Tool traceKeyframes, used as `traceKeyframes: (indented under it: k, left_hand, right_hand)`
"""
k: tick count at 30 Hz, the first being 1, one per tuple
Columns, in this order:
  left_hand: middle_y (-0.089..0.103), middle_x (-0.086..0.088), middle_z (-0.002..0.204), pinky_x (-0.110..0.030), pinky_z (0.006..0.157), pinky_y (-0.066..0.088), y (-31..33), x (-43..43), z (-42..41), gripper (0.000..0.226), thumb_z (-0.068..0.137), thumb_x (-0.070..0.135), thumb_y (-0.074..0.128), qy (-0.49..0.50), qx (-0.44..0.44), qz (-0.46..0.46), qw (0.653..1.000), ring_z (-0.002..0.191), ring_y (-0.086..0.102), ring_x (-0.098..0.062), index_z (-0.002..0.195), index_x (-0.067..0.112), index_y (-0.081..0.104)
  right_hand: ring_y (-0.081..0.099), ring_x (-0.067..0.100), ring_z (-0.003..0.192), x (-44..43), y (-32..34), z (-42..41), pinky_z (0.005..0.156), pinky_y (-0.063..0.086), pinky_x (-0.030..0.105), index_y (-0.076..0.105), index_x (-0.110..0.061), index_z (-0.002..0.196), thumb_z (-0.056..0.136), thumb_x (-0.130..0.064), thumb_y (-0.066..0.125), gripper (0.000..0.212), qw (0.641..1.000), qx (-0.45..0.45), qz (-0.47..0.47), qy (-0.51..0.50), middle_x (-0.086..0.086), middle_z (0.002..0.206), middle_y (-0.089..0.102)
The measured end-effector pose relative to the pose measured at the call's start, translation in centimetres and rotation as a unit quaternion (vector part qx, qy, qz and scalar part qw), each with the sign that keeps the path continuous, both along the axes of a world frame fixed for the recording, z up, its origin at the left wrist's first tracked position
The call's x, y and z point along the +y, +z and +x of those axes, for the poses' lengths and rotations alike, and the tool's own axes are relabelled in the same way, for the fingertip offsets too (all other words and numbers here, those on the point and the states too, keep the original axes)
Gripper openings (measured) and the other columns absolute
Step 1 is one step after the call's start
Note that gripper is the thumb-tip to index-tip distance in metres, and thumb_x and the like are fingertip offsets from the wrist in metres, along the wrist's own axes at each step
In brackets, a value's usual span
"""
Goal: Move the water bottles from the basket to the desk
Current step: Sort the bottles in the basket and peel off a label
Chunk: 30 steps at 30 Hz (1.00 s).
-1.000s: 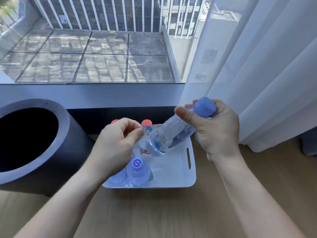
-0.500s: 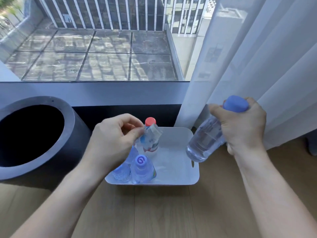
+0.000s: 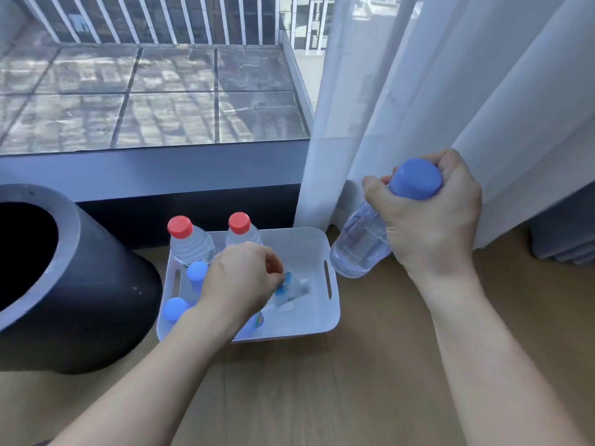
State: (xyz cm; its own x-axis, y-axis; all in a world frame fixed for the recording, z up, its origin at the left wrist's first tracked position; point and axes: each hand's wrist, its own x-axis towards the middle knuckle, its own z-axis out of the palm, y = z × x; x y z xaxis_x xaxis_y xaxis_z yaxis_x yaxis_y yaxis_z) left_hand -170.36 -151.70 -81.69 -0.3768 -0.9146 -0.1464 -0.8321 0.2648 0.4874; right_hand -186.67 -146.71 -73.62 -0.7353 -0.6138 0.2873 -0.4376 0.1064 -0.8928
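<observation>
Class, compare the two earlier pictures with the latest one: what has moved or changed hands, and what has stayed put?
The right hand carried its blue-capped bottle rightward, out past the white basket. The left hand dropped lower into the basket onto a labelled bottle. The two red-capped bottles and the dark bin stayed put.

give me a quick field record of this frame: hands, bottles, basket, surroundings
right hand: shut around the blue-capped bottle, held tilted, outside the basket
left hand: down inside the basket, fingers on a blurred bottle; grip unclear
basket: white, on the wooden floor
red-capped bottles: two upright at the basket's far side
blue caps: two visible at its left side
dark bin: left of basket
curtain: behind right hand
</observation>
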Motion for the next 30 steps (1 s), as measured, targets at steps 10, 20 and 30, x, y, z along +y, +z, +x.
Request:
traceKeyframes:
  k: [10, 20, 30]
  left_hand:
    - [0.07, -0.002, 0.082, -0.026, 0.061, 0.043, -2.1, 0.7, -2.4, 0.012, 0.085, 0.027, 0.058, -0.085, -0.047, 0.001, 0.995, 0.074, 0.06, -0.018, 0.083, 0.018, 0.066]
    - [0.072, -0.002, 0.083, -0.034, 0.074, 0.05, 0.4, -2.3, 2.3, 0.011, 0.081, 0.021, 0.057, 0.061, 0.0, -0.072, 0.996, 0.084, 0.064, -0.026, 0.084, 0.021, 0.068]
    - [0.071, 0.007, 0.089, -0.028, 0.071, 0.048, 0.9, -2.3, 7.8, 0.012, 0.081, 0.025, 0.056, 0.089, -0.065, -0.015, 0.994, 0.086, 0.063, -0.022, 0.084, 0.029, 0.066]
  right_hand:
    - [0.059, 0.022, 0.067, 0.8, -0.9, -0.9, 0.058, 0.046, 0.021, 0.04, -0.028, 0.066, 0.064, -0.02, 0.078, 0.039, 1.0, -0.001, -0.008, 0.021, 0.006, 0.073, 0.063]
    - [0.059, 0.013, 0.075, -0.6, -2.5, 1.0, 0.066, 0.046, 0.017, 0.066, -0.022, 0.076, 0.061, -0.029, 0.082, 0.023, 0.997, 0.039, 0.009, 0.073, -0.001, 0.083, 0.064]
    - [0.054, 0.022, 0.078, -3.8, -8.1, 3.7, 0.067, 0.038, 0.025, 0.059, -0.026, 0.083, 0.068, -0.03, 0.078, 0.025, 0.948, 0.072, 0.24, 0.197, 0.006, 0.098, 0.053]
